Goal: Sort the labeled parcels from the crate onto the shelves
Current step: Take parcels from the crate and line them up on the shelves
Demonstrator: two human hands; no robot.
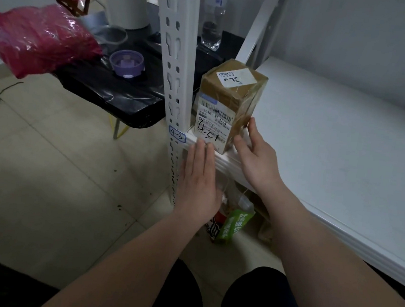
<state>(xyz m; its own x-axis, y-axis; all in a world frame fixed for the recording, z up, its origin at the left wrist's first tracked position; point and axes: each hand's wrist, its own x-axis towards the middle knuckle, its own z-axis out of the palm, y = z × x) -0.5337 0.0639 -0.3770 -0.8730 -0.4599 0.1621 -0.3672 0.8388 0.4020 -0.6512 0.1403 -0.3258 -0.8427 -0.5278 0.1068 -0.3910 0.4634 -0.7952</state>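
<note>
On shelf [332,140], parcel [227,106], left hand [197,184], right hand [257,158]

- I see the parcel [227,106] standing on the shelf [332,145], at its front left corner, just beside the post [175,65].
- Left hand [198,177] before the parcel at the shelf edge; right hand [255,155] touching its right side.
- Left of the post, a table [108,98] bears a bag [40,38] and a cup [126,63].
- A bottle [213,19] stands behind the parcel.
- Packets [236,222] lie under the shelf.

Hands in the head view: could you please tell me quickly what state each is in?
Left hand: open, flat at the shelf edge.
Right hand: open, touching the box.
</note>
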